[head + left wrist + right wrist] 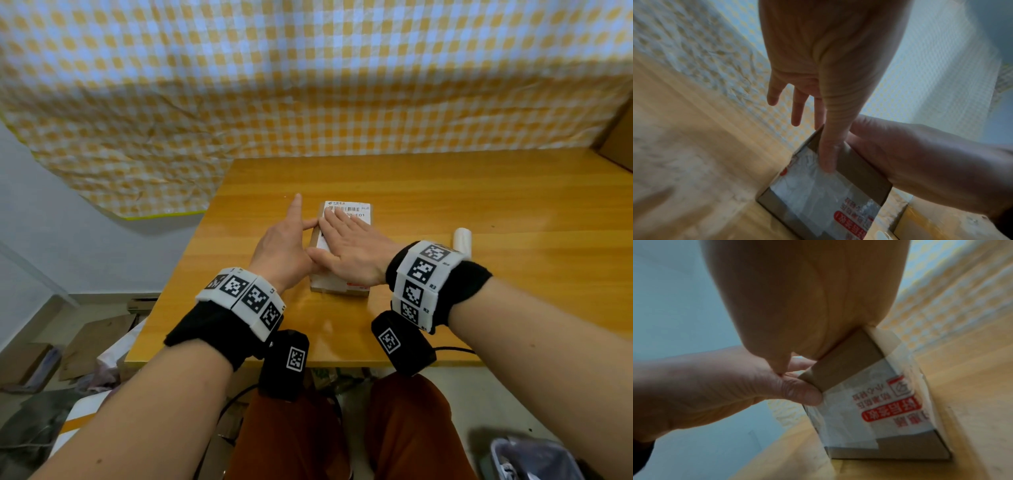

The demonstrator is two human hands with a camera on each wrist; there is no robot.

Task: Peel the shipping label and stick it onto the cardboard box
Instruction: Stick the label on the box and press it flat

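The label [346, 219] was already laid on the box [337, 284] on the bench [479, 205]. It was pressed flat by the right hand [352, 250], fingers straight; the box was steadied by the left hand [284, 246], fingers extended. Smoothing the remaining edges was judged next.

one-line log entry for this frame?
stage: smoothing label | shipping label: on cardboard box top | right hand: flat on label | left hand: steadies box side
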